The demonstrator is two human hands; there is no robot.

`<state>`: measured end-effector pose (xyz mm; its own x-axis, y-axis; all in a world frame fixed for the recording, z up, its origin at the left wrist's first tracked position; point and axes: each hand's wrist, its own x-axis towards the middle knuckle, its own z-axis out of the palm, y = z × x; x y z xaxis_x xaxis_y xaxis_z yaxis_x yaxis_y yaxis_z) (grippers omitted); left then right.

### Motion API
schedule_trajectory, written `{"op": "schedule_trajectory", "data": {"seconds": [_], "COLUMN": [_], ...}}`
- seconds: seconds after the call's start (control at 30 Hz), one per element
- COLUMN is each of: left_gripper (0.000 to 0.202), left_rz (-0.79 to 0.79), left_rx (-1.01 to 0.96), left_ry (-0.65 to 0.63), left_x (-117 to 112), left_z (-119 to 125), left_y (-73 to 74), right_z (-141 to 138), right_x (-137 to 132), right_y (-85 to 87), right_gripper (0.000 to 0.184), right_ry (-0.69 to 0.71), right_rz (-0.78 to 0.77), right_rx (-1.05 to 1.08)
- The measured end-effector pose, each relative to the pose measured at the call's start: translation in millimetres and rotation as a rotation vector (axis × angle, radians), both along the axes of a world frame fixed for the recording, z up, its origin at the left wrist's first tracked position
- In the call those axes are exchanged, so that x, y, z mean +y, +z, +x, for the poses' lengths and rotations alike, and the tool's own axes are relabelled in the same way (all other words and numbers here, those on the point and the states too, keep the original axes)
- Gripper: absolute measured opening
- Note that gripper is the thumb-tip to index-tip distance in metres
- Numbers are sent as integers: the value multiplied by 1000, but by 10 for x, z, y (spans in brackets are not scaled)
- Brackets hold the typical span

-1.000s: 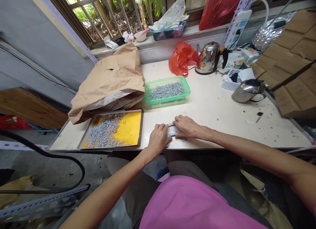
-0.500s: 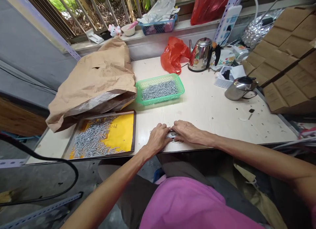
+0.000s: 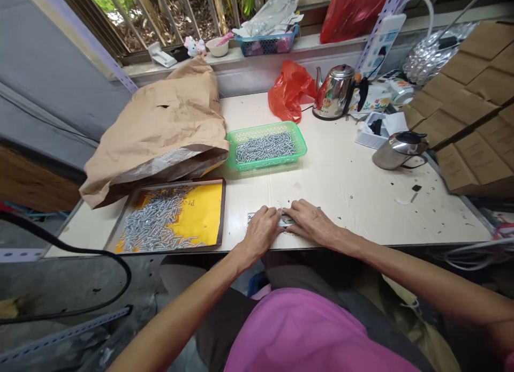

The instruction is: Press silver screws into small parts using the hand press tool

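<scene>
At the table's front edge, a flat, light metal strip (image 3: 286,221) lies mostly hidden under both hands. My left hand (image 3: 262,230) is closed over its left part, and a marked end sticks out beyond the knuckles. My right hand (image 3: 312,222) grips the strip from the other side, with thumb and fingers bent around it. The fingertips of both hands nearly meet in the middle. Whether a smaller piece is between them, I cannot make out. Left of the hands, a shallow tray (image 3: 223,211) with a yellow bottom holds many small metal pins or screws (image 3: 155,222).
Behind the hands, a green basket (image 3: 302,142) holds more small metal pieces. A large brown paper bag (image 3: 160,120) lies at the left. At the back are a red plastic bag (image 3: 289,91) and a kettle (image 3: 332,96). A steel jug (image 3: 397,151) and cardboard boxes (image 3: 469,109) stand right.
The view has shifted slightly, so the table things appear farther right. Both hands stay at the strip, and more of its left end shows beside my left hand.
</scene>
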<state>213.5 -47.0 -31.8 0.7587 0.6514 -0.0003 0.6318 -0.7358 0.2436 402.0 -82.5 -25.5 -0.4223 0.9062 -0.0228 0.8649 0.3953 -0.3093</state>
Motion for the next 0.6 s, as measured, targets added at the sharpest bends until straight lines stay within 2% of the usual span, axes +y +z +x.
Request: {"op": "schedule_trajectory", "data": {"seconds": [0.07,0.17,0.23,0.33,0.5,0.53,0.6], "left_gripper": [29,29,29,27,26,28,34], "left_rz": [52,99,95,63,44,47,46], "left_rx": [-115,-249,-294,-338,-387,-394,-404], "left_ry": [28,50,45,34,55,56,55], "left_x": [-138,-385,-522,-630,-622,-622,-662], "left_z": [-23,-24,3,53,92,96,99], "left_y": [-100,-248,-302,-305,-289,-297,-306], "right_z": [108,241,275,263,85,-3,-235], "right_x": [73,238,352,517,695,684,607], "right_y": [9,-33,-72,-87,76,127,223], "right_gripper": [38,33,25,18,13,13,13], "right_ry": [56,129,85,22,-41,-17,148], "right_rz": [-2,-43,-9,63,45,50,54], "right_rx": [43,67,28,-53,-140,-153,-151]}}
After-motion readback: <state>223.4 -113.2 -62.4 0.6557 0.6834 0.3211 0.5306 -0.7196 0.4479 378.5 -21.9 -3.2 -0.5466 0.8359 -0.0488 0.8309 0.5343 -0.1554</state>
